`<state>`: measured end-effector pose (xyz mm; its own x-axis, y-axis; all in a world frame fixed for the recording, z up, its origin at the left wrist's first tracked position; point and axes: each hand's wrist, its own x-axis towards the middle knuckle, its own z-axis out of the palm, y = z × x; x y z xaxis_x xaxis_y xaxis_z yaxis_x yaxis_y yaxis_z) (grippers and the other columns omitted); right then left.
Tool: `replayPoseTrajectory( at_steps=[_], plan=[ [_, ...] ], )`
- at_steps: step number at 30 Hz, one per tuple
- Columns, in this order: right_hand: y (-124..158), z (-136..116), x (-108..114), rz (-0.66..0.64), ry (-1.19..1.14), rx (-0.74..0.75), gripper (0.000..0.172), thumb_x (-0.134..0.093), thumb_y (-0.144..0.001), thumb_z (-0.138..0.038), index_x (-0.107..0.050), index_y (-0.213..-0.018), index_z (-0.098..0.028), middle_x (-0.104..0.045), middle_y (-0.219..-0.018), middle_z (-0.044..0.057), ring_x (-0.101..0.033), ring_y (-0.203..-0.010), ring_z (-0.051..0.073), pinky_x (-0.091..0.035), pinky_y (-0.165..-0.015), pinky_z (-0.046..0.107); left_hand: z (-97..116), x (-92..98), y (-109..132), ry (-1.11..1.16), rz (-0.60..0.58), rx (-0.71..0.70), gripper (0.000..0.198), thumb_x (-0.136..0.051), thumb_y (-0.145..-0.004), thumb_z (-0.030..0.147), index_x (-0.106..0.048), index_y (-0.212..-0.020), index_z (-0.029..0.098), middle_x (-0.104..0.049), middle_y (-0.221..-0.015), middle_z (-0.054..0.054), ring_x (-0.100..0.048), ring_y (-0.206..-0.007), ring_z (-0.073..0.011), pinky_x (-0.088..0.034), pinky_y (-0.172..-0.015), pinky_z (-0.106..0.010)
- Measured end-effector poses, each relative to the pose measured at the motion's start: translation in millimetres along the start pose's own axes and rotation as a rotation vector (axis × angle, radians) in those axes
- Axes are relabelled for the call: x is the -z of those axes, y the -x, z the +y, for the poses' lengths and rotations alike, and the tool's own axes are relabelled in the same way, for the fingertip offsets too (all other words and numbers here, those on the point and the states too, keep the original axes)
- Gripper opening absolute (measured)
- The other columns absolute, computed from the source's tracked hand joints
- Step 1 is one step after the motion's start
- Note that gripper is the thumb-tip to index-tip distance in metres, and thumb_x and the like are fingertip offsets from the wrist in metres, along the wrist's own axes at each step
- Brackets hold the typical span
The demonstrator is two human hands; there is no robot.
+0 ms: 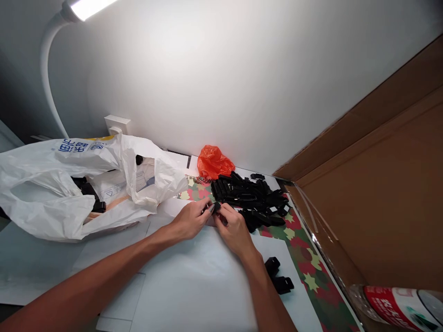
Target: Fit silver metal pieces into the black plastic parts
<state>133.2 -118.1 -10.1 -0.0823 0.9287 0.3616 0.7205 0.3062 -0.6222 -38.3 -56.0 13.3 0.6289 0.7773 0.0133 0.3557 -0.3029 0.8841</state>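
Between my fingertips is a small black part (217, 207), mostly covered by the fingers, so its exact kind does not show. My left hand (194, 218) pinches it from the left. From the other side my right hand (234, 227) grips it with thumb and fingers. Just beyond the hands lies a heap of black plastic parts (249, 191), some long and narrow. Two more black pieces (278, 276) rest on the white sheet (194, 286), to the right of my right forearm.
A white plastic bag (100, 161) with black items inside lies open at the left. An orange bag (214, 161) sits by the wall. Cardboard (374, 198) stands along the right, with a labelled bottle (398, 306) near the lower corner. A lamp (46, 69) arches above the left side.
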Motion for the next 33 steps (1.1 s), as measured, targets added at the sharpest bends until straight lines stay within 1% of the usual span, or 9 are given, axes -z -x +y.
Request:
replayPoseTrajectory(
  at_steps=[4, 10, 13, 18, 27, 33],
  plan=[
    [0.5, 0.7, 0.6, -0.007, -0.001, 0.005, 0.019, -0.05, -0.101, -0.02, -0.066, -0.091, -0.022, -0.061, -0.086, 0.003, -0.06, -0.071, 0.018, -0.047, -0.065, 0.028, 1.3, 0.2, 0.4, -0.01, 0.003, -0.005, 0.023, -0.039, -0.099, 0.033, -0.044, -0.079, 0.021, -0.049, -0.069, 0.003, -0.041, -0.063, -0.0154, -0.029, -0.061, -0.031],
    [1.0, 1.1, 0.0, -0.006, 0.004, 0.003, 0.019, -0.05, -0.1, -0.019, -0.065, -0.089, -0.022, -0.062, -0.086, 0.003, -0.06, -0.071, 0.018, -0.045, -0.065, 0.028, -2.1, -1.1, 0.5, -0.01, 0.0, -0.005, 0.02, -0.04, -0.099, 0.032, -0.049, -0.084, 0.021, -0.053, -0.073, 0.002, -0.044, -0.066, -0.0157, -0.031, -0.064, -0.03],
    [0.6, 0.8, -0.1, -0.001, 0.011, 0.002, 0.019, -0.051, -0.1, -0.019, -0.064, -0.087, -0.022, -0.061, -0.085, 0.003, -0.06, -0.071, 0.018, -0.045, -0.065, 0.028, -3.3, -1.4, 0.5, 0.0, -0.004, -0.004, 0.023, -0.04, -0.1, 0.034, -0.048, -0.083, 0.021, -0.052, -0.072, 0.003, -0.043, -0.066, -0.0154, -0.031, -0.063, -0.03],
    [-0.9, -1.0, 1.1, 0.003, 0.014, 0.005, 0.019, -0.05, -0.1, -0.019, -0.065, -0.088, -0.022, -0.06, -0.085, 0.003, -0.059, -0.069, 0.018, -0.045, -0.062, 0.027, -4.2, -1.9, -0.6, 0.0, 0.0, 0.0, 0.028, -0.039, -0.102, 0.039, -0.046, -0.082, 0.021, -0.049, -0.069, 0.003, -0.041, -0.063, -0.0153, -0.028, -0.061, -0.03],
    [1.2, 1.2, -0.2, -0.006, 0.007, -0.001, 0.018, -0.051, -0.1, -0.019, -0.066, -0.089, -0.022, -0.06, -0.086, 0.003, -0.059, -0.07, 0.017, -0.046, -0.064, 0.027, -1.7, -0.8, 1.0, -0.01, -0.005, -0.005, 0.025, -0.039, -0.101, 0.036, -0.043, -0.081, 0.022, -0.049, -0.07, 0.003, -0.041, -0.064, -0.0151, -0.028, -0.061, -0.03],
    [1.3, 0.8, -0.4, -0.003, 0.008, -0.01, 0.019, -0.05, -0.101, -0.02, -0.066, -0.09, -0.022, -0.059, -0.086, 0.003, -0.059, -0.07, 0.018, -0.046, -0.065, 0.028, -0.5, -1.0, 1.1, -0.007, -0.002, 0.003, 0.026, -0.039, -0.102, 0.037, -0.042, -0.08, 0.022, -0.047, -0.069, 0.004, -0.039, -0.063, -0.0149, -0.028, -0.062, -0.03]
  ],
)
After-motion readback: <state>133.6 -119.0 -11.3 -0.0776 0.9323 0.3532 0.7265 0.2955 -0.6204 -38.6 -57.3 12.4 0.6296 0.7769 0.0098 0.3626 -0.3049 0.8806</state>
